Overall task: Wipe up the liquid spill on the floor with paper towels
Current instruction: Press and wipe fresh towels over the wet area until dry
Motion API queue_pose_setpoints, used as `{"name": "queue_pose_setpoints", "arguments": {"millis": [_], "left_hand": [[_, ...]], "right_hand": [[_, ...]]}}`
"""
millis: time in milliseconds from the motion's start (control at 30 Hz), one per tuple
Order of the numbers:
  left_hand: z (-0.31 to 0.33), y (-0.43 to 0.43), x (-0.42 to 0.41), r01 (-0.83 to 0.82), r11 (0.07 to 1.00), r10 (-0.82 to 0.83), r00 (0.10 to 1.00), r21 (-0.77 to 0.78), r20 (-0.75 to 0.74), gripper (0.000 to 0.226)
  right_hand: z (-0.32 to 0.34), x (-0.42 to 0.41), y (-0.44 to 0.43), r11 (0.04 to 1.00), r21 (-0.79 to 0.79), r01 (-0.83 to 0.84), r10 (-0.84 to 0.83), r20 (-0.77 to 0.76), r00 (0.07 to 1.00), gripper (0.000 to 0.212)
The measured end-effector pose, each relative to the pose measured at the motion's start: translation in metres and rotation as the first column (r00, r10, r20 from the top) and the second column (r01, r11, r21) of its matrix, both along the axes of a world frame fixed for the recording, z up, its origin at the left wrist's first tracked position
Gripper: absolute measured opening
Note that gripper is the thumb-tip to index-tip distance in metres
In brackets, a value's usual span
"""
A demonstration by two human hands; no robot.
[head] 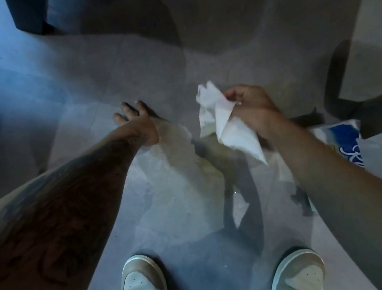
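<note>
My right hand grips a crumpled white paper towel in the air above the floor, right of centre. Below and between my arms a yellowish wet spill spreads over the grey floor tiles. My left hand is stretched forward over the floor with its fingers straight and spread, holding nothing; it is left of the towel and apart from it.
A blue-and-white pack of paper towels lies on the floor at the right, under my right forearm. A dark chair base stands behind it. My two pale sneakers are at the bottom. Dark furniture stands at the far left.
</note>
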State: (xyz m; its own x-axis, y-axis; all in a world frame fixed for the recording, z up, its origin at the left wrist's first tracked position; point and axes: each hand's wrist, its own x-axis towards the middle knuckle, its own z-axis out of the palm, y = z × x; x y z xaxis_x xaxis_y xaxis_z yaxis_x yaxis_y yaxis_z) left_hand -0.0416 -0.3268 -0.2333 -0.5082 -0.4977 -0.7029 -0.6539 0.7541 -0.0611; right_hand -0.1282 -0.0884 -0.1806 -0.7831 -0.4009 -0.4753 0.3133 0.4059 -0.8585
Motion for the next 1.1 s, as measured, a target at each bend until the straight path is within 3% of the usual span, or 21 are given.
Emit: {"name": "queue_pose_setpoints", "arguments": {"millis": [100, 167, 233, 300, 400, 467, 667, 800, 867, 933, 1000, 1100], "left_hand": [[0.000, 0.001, 0.000, 0.009, 1.000, -0.009, 1.000, 0.000, 0.008, 0.109], [-0.002, 0.000, 0.000, 0.013, 1.000, -0.013, 1.000, 0.003, 0.014, 0.109], [-0.005, -0.001, 0.001, 0.024, 1.000, -0.024, 1.000, -0.009, 0.020, 0.108], [-0.007, -0.001, -0.001, 0.011, 1.000, -0.011, 1.000, 0.000, 0.014, 0.109], [-0.003, -0.001, -0.004, 0.009, 1.000, -0.010, 1.000, 0.022, 0.024, 0.112], [0.001, -0.002, -0.004, -0.010, 0.999, 0.009, 1.000, 0.049, 0.020, 0.115], [0.000, -0.004, 0.000, -0.016, 0.998, 0.016, 1.000, 0.064, -0.005, 0.113], [-0.001, -0.006, 0.001, -0.008, 0.997, 0.009, 1.000, 0.078, -0.012, 0.116], [0.000, -0.007, 0.002, 0.000, 0.997, 0.001, 1.000, 0.075, -0.017, 0.119], [0.000, -0.007, 0.002, 0.009, 0.997, -0.008, 1.000, 0.072, -0.013, 0.120], [0.000, -0.007, 0.002, 0.011, 0.997, -0.010, 1.000, 0.076, -0.014, 0.120], [0.000, -0.007, 0.002, 0.014, 0.997, -0.013, 1.000, 0.070, -0.016, 0.118]], "right_hand": [[-0.005, -0.049, -0.004, 0.996, 0.003, 0.088, -0.088, -0.012, 0.996, 0.025], [-0.021, -0.079, -0.004, 0.983, 0.159, 0.096, -0.066, -0.185, 0.980, 0.020], [-0.040, -0.099, 0.001, 0.872, 0.481, 0.086, 0.149, -0.429, 0.891, 0.005], [-0.057, -0.105, 0.007, 0.719, 0.685, 0.121, 0.362, -0.517, 0.776, 0.024], [-0.062, -0.090, 0.004, 0.580, 0.814, -0.028, 0.599, -0.402, 0.693, 0.040], [-0.057, -0.079, 0.001, 0.574, 0.816, -0.073, 0.605, -0.362, 0.709, 0.044], [-0.044, -0.020, -0.005, 0.496, 0.845, -0.201, 0.760, -0.311, 0.571, 0.036], [-0.042, 0.027, 0.002, 0.529, 0.786, -0.321, 0.807, -0.348, 0.476, 0.020], [-0.042, 0.044, 0.009, 0.615, 0.717, -0.328, 0.748, -0.398, 0.531, 0.030], [-0.040, 0.038, 0.020, 0.763, 0.610, -0.216, 0.579, -0.495, 0.648, 0.042], [-0.032, 0.015, 0.029, 0.828, 0.557, -0.062, 0.412, -0.531, 0.740, 0.040], [-0.013, -0.034, 0.051, 0.861, 0.458, 0.221, 0.153, -0.647, 0.747, 0.036]]}}
